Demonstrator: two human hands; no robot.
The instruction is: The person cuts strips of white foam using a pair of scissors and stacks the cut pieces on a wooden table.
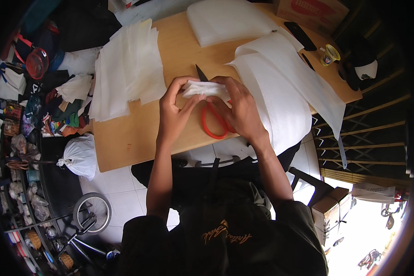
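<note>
Between my two hands I hold a small folded bundle of white foam sheet (206, 89) above the wooden table (138, 133). My left hand (175, 99) grips its left end, with the thumb along the near edge. Around the right end, the fingers of my right hand (238, 103) are closed. Beneath the bundle lie scissors (214, 124) with red-orange handles. Their dark blade tip points away past the far side of my hands, and the middle of the scissors is hidden.
A stack of white foam sheets (129, 69) lies at the left. Another foam pile (225, 23) is at the back, and a long foam sheet (273, 87) drapes over the near right edge. A phone (300, 36), yellow cup (330, 55) and cap (366, 70) sit far right.
</note>
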